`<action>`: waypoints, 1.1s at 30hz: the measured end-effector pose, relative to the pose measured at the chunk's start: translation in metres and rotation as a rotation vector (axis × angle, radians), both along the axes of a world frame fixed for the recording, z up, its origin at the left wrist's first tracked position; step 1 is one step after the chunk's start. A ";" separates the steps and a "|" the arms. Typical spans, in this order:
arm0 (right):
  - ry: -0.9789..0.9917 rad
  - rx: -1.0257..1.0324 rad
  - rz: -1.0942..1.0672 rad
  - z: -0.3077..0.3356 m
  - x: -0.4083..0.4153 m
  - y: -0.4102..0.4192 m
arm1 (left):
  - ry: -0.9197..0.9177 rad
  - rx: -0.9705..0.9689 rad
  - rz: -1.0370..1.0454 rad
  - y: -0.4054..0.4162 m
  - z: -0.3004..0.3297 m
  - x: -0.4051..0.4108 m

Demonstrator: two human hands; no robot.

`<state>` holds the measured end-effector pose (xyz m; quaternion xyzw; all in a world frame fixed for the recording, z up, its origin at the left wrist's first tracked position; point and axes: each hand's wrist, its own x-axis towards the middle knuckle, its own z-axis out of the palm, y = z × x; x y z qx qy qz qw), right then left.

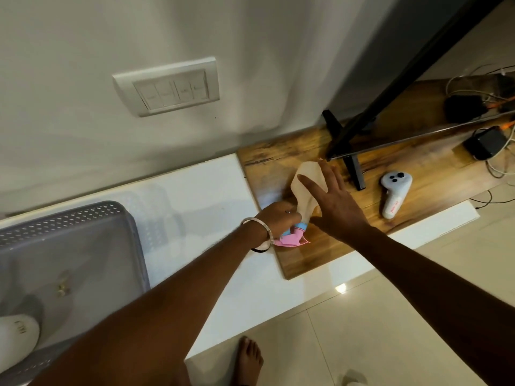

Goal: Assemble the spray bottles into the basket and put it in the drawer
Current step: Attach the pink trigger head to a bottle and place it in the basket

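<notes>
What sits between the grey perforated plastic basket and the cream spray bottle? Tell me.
In the head view, bare glossy white countertop spans from the grey perforated plastic basket to the wooden board, where the left hand grips the cream spray bottle.

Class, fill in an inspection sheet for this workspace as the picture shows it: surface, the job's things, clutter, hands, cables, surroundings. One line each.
Surface: wooden board beside a white glossy top.
Job's things: spray bottle lying on the board, pink and blue head toward the person; grey basket at left with a white bottle at its near end.
Clutter: white handheld controller on the board.
Hands: left hand grips the bottle's neck; right hand spread open over its body.
Cables: tangle of wires and a black adapter at far right.
Surroundings: wall switch plate, screen on a black stand, tiled floor, a bare foot.
</notes>
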<state>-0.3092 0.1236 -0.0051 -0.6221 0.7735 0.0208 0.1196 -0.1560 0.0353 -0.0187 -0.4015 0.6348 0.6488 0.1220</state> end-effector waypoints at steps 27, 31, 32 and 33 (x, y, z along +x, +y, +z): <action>-0.788 -0.366 -0.465 0.002 -0.004 0.019 | 0.365 -0.250 0.129 -0.001 0.052 0.002; -0.751 -0.385 -0.400 0.034 0.026 0.002 | 0.314 -0.444 0.036 -0.025 0.090 0.029; -0.735 -0.382 -0.392 0.044 0.037 -0.006 | 0.277 -0.470 0.014 -0.034 0.102 0.040; -0.734 -0.386 -0.386 0.053 0.049 -0.013 | 0.249 -0.476 0.005 -0.042 0.113 0.053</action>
